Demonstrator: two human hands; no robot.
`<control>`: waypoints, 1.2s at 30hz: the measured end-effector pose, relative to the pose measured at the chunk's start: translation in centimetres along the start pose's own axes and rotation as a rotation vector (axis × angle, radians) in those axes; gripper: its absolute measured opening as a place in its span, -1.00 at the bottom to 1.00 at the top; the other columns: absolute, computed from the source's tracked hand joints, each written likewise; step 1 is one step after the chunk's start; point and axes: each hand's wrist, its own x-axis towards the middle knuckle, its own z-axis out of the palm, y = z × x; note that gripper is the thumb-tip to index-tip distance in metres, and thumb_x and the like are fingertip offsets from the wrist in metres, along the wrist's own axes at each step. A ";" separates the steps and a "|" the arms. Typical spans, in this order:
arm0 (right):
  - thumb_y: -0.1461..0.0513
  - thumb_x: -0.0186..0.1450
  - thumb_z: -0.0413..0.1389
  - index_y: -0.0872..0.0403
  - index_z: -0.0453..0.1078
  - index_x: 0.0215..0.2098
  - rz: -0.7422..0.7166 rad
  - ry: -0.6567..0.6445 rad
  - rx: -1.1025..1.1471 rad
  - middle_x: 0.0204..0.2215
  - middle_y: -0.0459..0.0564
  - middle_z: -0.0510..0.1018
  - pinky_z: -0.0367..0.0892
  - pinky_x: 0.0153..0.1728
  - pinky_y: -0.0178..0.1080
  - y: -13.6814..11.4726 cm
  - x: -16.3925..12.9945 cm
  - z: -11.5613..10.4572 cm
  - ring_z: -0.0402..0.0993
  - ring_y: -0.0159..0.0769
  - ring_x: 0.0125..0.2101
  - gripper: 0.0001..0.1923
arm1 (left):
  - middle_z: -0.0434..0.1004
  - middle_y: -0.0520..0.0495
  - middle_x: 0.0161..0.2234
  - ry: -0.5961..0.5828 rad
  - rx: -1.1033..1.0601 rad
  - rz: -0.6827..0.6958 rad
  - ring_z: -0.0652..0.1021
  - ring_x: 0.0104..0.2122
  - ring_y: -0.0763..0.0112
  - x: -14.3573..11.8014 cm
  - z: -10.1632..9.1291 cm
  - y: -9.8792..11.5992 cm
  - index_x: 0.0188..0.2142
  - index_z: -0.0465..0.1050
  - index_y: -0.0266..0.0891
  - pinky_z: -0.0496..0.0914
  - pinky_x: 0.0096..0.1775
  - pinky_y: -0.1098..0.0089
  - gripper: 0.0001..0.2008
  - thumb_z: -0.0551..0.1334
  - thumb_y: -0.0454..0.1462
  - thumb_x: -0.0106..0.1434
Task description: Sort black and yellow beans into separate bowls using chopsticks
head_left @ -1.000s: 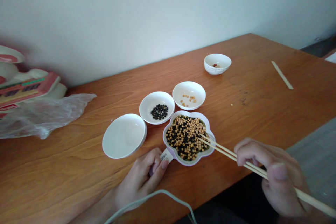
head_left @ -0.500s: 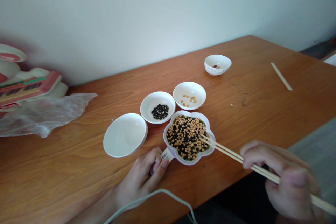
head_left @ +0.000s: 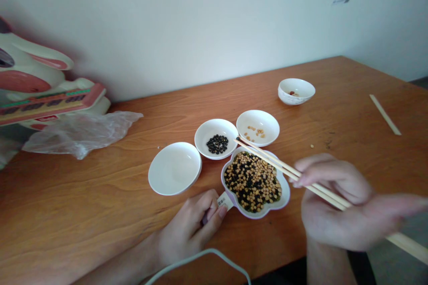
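Two chopsticks [head_left: 267,159] gripped in the right hand [head_left: 337,205] point up-left across the bean dish [head_left: 256,181], whose handle the left hand [head_left: 190,231] pinches.

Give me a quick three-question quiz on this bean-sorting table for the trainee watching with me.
1. True or false: the white bowl nearest the left hand holds black beans.
2. What does the right hand hold?
3. The chopsticks' tips are nearest: A) the far bowl, B) the black-bean bowl, C) the plastic bag.

Key: 1 false, it looks empty; 2 chopsticks; 3 B.
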 end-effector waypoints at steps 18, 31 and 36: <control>-0.25 0.50 -0.36 -0.01 0.48 -0.54 0.079 -0.146 -0.019 -0.55 0.02 0.50 0.25 -0.40 -0.13 0.5 -1.9 -3.8 0.45 -0.16 -0.43 -0.16 | 0.27 0.09 -0.39 -0.007 -0.006 0.018 0.26 -0.44 0.50 0.1 -0.1 0.3 -0.33 0.11 -0.14 0.20 -0.37 0.42 -0.73 0.09 -0.25 0.56; -0.19 0.51 -0.31 0.02 0.47 -0.60 0.085 0.058 0.335 -0.71 -0.04 0.39 0.20 -0.54 -0.18 5.1 -2.3 -1.0 0.33 -0.25 -0.61 -0.18 | 0.24 0.11 -0.41 0.002 -0.027 0.009 0.23 -0.46 0.51 0.2 -0.2 0.2 -0.34 0.11 -0.14 0.16 -0.40 0.42 -0.71 0.10 -0.23 0.55; -0.21 0.50 -0.26 0.05 0.52 -0.56 0.056 0.020 0.280 -0.66 -0.01 0.44 0.24 -0.49 -0.16 5.2 -3.4 -0.9 0.39 -0.22 -0.56 -0.19 | 0.24 0.11 -0.41 0.001 -0.044 0.021 0.23 -0.46 0.51 0.3 -0.3 0.4 -0.35 0.10 -0.15 0.16 -0.40 0.41 -0.71 0.11 -0.24 0.54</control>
